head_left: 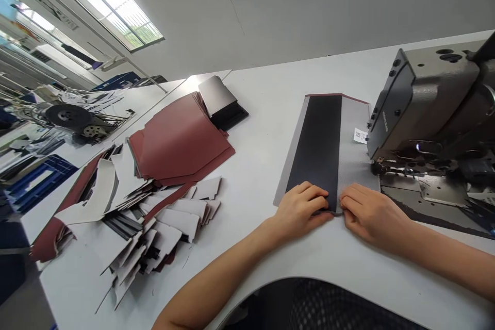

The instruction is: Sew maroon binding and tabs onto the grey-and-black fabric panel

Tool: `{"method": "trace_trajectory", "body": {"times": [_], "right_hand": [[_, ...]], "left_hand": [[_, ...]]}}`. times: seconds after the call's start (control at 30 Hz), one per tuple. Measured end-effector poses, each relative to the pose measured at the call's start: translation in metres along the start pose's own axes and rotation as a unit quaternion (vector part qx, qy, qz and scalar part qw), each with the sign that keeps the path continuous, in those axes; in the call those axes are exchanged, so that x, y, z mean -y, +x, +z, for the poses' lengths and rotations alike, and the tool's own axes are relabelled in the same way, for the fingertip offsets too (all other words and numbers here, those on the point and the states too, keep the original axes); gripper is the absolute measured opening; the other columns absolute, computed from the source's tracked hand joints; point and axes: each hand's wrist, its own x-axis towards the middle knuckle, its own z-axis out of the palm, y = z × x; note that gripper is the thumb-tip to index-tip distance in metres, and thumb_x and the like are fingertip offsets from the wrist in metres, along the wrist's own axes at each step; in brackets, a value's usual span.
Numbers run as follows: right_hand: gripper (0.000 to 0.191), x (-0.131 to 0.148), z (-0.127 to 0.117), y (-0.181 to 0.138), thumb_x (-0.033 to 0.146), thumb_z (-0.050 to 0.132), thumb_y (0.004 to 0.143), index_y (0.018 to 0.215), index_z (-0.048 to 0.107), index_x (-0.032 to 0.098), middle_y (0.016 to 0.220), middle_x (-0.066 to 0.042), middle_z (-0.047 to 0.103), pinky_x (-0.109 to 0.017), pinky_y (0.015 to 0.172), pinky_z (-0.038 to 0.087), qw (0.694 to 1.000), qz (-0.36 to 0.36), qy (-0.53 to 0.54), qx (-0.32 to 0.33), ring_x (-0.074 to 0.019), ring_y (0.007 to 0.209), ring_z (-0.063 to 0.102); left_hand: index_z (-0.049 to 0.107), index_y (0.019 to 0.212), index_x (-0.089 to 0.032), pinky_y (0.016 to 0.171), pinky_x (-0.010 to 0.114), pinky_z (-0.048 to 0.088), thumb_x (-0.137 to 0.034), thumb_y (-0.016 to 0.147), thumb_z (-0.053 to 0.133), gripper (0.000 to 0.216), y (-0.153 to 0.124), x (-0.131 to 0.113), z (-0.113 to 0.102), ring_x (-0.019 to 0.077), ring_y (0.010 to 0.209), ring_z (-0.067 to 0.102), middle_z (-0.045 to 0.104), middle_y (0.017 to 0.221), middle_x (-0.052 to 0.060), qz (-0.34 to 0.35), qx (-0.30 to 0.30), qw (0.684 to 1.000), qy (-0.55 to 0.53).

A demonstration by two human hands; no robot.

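Observation:
A long grey mesh fabric piece (353,157) with a black strip (319,144) down its middle lies on the white table (270,113), running from my hands toward the back. My left hand (301,209) rests on the near end of the black strip, fingers curled and pressing down. My right hand (367,211) presses the grey edge beside it, fingers together. A grey sewing machine (425,98) stands just to the right, its presser foot (381,167) at the fabric's right edge. A small white label (359,135) sits on the fabric near the machine head.
A stack of dark red cut pieces (180,139) and a messy pile of white-backed pieces (154,221) lie to the left. Dark grey pieces (222,100) sit behind them. Another machine (73,118) and a blue crate (38,178) are at far left.

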Motion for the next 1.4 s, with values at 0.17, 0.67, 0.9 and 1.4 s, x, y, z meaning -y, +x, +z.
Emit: {"method": "trace_trajectory", "body": {"times": [0.17,0.67,0.9,1.4], "right_hand": [[0.01,-0.006,-0.011,-0.016,0.015,0.053,0.092,0.101,0.058,0.016,0.105,-0.01,0.063,-0.038,0.082,0.049,0.999,0.016,0.031,0.025,-0.0219,0.091,0.056],[0.013,-0.057,-0.043,-0.043,0.026,0.058,0.095,0.106,0.063,0.022,0.116,-0.007,0.067,-0.039,0.091,0.054,0.99,0.087,0.093,0.058,-0.0221,0.109,0.06],[0.023,-0.052,-0.031,-0.039,0.014,0.046,0.101,0.09,0.067,0.016,0.1,-0.009,0.068,-0.036,0.092,0.051,0.999,0.029,0.009,-0.024,-0.0201,0.098,0.062],[0.015,-0.039,-0.023,-0.029,0.02,0.05,0.098,0.083,0.049,0.022,0.091,-0.004,0.06,-0.034,0.078,0.049,0.977,0.208,0.032,-0.027,-0.0187,0.085,0.06]], "left_hand": [[0.065,0.082,-0.02,0.079,0.034,0.048,-0.031,0.094,0.061,0.016,0.004,-0.011,0.001,0.0184,0.092,0.06,0.07,0.111,0.004,-0.049,0.005,0.999,-0.001],[0.057,0.079,-0.016,0.062,0.027,0.044,-0.017,0.1,0.043,0.025,0.032,-0.02,0.022,0.0156,0.07,0.053,0.06,0.08,0.003,0.144,0.028,0.97,0.195],[0.053,0.088,-0.017,0.055,0.024,0.039,-0.024,0.107,0.028,0.032,0.036,-0.021,0.024,0.0138,0.074,0.057,0.061,0.093,0.004,0.009,0.092,0.983,0.158],[0.033,0.151,-0.036,0.048,0.021,0.039,-0.008,0.092,0.042,0.066,0.051,-0.026,0.005,0.0143,0.079,0.064,0.056,0.123,0.004,0.033,0.213,0.961,0.173]]}}
